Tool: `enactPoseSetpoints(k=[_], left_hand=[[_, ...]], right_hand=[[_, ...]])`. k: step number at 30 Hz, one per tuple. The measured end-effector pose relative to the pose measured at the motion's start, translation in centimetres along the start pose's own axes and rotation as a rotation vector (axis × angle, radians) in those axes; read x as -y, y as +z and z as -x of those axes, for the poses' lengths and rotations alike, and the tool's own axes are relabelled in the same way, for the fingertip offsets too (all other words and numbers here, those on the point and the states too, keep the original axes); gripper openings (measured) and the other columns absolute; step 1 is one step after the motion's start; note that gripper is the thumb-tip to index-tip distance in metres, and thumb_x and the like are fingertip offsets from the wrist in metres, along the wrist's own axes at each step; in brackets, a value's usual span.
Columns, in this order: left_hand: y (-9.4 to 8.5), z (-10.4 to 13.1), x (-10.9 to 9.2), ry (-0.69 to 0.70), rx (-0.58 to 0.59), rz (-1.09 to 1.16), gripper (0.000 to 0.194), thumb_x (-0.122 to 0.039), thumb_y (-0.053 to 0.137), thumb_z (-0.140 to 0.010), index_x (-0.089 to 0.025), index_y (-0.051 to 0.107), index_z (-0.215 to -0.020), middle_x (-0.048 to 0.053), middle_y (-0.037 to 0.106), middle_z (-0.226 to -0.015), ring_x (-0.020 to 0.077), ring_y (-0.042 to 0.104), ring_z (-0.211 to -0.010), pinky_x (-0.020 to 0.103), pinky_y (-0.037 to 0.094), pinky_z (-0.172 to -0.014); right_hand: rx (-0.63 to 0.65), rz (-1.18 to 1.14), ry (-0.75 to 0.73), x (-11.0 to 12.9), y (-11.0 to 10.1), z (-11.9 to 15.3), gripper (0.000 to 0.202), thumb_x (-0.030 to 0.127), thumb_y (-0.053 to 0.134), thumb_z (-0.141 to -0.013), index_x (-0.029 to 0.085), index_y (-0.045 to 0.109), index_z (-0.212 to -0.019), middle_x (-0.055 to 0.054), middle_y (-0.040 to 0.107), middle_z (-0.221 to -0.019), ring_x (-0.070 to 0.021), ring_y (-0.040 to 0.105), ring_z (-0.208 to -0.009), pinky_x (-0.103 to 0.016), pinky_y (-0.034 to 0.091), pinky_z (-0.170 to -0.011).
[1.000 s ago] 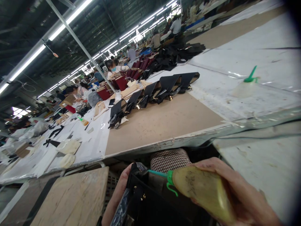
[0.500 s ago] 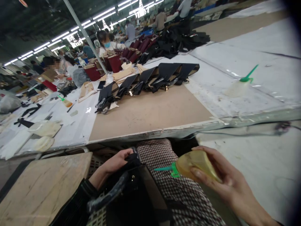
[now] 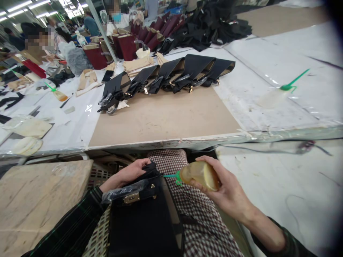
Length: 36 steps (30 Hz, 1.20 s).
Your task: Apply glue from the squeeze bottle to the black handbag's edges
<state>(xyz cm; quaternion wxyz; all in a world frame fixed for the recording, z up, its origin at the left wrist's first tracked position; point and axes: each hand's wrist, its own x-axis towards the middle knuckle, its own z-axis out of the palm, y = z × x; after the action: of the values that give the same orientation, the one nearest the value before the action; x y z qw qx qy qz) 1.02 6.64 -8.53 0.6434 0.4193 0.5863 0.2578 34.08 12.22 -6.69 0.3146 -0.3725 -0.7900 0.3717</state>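
A black bag piece [image 3: 144,225] with gold hardware and a plastic-wrapped handle lies across my lap, over checked cloth [image 3: 171,160]. My left hand [image 3: 131,173] is closed on the black material at its upper edge. In my right hand [image 3: 225,185] is a squeeze bottle [image 3: 199,175] of amber liquid, held on its side, its green nozzle pointing left. The nozzle's tip is at the bag's upper edge, close to my left fingers; whether it touches is hard to tell.
Several black bag pieces [image 3: 171,71] stand in a row on the table [image 3: 160,121]. A whitish bottle [image 3: 273,98] with a green nozzle is at the right. Left are a wooden board [image 3: 43,200] and a phone [image 3: 107,76]. People work beyond.
My right hand has moved left with the bottle, bringing its nozzle to the bag's edge. More of the bag's front and its gold clasp now show. The camera view has shifted.
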Motion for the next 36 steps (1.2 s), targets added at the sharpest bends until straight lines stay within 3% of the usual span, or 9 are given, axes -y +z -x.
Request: enactPoseSetpoints(k=[8,22,26,32,36], left_hand=[[-0.1,0.2,-0.3,-0.002,0.007,-0.056,0.021,-0.021,0.073,-0.071,-0.018,0.056,-0.083,-0.003,0.057,-0.083,0.0147,0.050,-0.079,0.024,0.041,-0.073],[-0.4,-0.7,1.2,0.021,0.034,-0.122,0.022,-0.026,0.072,-0.073,-0.019,0.053,-0.084,-0.004,0.056,-0.081,0.0149,0.051,-0.077,0.026,0.041,-0.074],[-0.2,-0.8,1.2,0.029,0.041,-0.121,0.024,-0.029,0.073,-0.074,-0.020,0.053,-0.085,-0.004,0.057,-0.081,0.0152,0.052,-0.077,0.026,0.041,-0.074],[-0.1,-0.4,0.8,0.051,0.047,-0.129,0.021,-0.024,0.071,-0.075,-0.019,0.054,-0.086,-0.004,0.057,-0.084,0.0141,0.051,-0.079,0.025,0.041,-0.074],[-0.2,-0.2,1.0,0.064,0.049,-0.136,0.021,-0.024,0.072,-0.075,-0.019,0.054,-0.085,-0.003,0.056,-0.084,0.0148,0.051,-0.080,0.025,0.042,-0.075]], right_hand=[[0.058,0.011,-0.011,0.0,-0.2,-0.9,0.052,0.050,0.074,-0.094,0.028,0.052,-0.135,-0.008,0.070,-0.121,-0.0271,0.071,-0.100,-0.039,0.061,-0.087],[0.178,-0.004,-0.017,0.7,-1.8,0.6,0.050,0.052,0.072,-0.095,0.028,0.053,-0.135,-0.008,0.073,-0.119,-0.0268,0.073,-0.097,-0.038,0.063,-0.079],[0.149,0.019,0.001,0.5,-1.4,0.6,0.051,0.052,0.072,-0.095,0.027,0.051,-0.135,-0.009,0.072,-0.119,-0.0277,0.072,-0.098,-0.040,0.062,-0.080],[0.061,0.007,-0.040,0.1,-0.1,0.0,0.055,0.051,0.074,-0.094,0.027,0.049,-0.137,-0.012,0.068,-0.128,-0.0307,0.069,-0.111,-0.045,0.060,-0.094],[0.078,0.024,-0.028,0.3,-0.2,0.2,0.053,0.051,0.073,-0.094,0.026,0.051,-0.136,-0.011,0.070,-0.124,-0.0300,0.071,-0.105,-0.043,0.062,-0.088]])
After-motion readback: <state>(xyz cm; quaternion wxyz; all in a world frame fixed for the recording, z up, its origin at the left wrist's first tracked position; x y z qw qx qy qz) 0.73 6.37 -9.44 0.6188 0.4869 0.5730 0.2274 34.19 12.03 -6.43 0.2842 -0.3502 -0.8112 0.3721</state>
